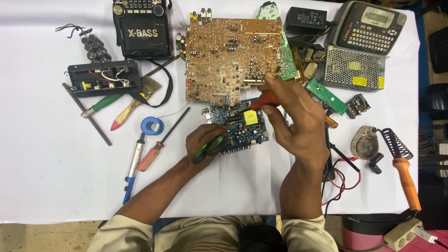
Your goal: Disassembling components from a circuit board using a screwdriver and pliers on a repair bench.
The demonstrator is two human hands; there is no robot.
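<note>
left hand [201,142] is closing around green-handled cutters [210,148] | right hand [291,116] is pinching red-handled tool [262,100] | both are working at blue circuit board [242,125], lying below brown circuit board [231,58]

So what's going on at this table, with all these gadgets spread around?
A person is working over a small blue circuit board on a white table. The left hand grips a green-handled tool at the board's edge, and the right hand holds a red-handled tool down toward its top. A big brown circuit board lies just behind. A soldering iron rests at the right, and a black radio, a brush and screwdrivers lie at the left.
</note>
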